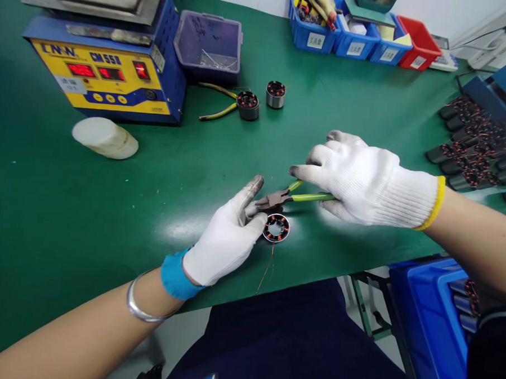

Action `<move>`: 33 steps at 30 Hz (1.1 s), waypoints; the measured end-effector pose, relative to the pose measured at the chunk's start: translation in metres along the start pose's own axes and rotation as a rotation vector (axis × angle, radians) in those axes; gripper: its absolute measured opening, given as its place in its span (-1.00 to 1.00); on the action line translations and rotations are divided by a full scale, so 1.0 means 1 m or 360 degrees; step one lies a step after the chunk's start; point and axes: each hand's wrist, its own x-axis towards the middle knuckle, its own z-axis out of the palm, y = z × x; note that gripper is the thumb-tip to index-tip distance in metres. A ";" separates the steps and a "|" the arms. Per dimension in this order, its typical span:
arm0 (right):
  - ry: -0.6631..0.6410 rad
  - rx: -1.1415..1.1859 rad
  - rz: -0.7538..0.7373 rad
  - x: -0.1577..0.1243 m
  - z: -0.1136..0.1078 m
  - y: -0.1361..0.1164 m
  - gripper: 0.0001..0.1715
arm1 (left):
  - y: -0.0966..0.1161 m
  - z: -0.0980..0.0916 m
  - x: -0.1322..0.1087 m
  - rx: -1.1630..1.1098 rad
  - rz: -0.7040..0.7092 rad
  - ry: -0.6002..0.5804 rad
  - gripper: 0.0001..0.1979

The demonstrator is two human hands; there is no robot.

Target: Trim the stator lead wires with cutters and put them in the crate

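Observation:
A round motor stator (276,228) with copper windings stands on the green bench, close to its front edge. Two thin copper wires (271,263) trail from it towards me. My left hand (230,233), in a white glove, has its fingers against the stator's left side; their grip underneath is partly hidden. Green-handled cutting pliers (277,199) are in my right hand (349,180), also gloved in white. The pliers' jaws point left, just above the stator, with their tips between my left thumb and fingers. Whether the jaws touch a wire is too small to tell.
At the back left is a yellow-and-blue CM550 machine (110,83). Two stators (275,94), yellow-handled pliers (218,115), a purple bin (209,48) and a white cylinder (105,138) stand nearby. Tool bins (314,40) line the back; many stators (475,146) fill the right.

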 end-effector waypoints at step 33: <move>0.0431 0.1211 0.1308 -0.089 0.071 -0.028 -0.36 | 0.018 -0.024 0.001 0.1660 0.0766 -0.0567 -0.27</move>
